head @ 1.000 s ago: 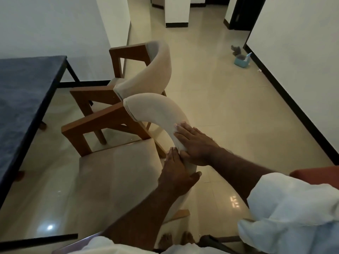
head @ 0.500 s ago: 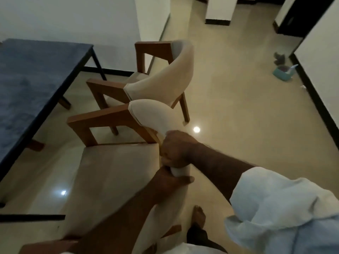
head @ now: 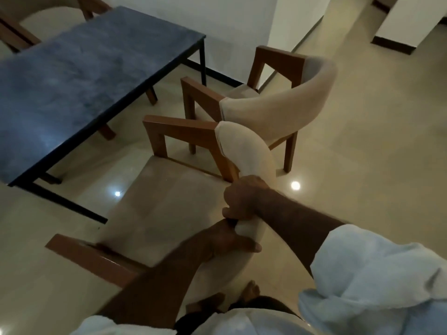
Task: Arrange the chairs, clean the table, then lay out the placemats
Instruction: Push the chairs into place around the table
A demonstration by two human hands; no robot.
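table (head: 92, 76) top was mottled blue, frame black | near chair (head: 244, 146) had brown wood arms, cream backrest, beige seat | far chair (head: 290, 110) was likewise brown and cream | floor (head: 362, 165) was glossy beige | wall (head: 217, 18) was white, skirting (head: 222, 77) black | sleeve (head: 377, 269) was pale blue

The chair nearest me (head: 169, 209), brown wood with a beige seat and curved padded back, stands angled by the dark blue worktop (head: 84, 68). A matching second chair (head: 278, 110) stands just beyond it, facing the worktop's end.
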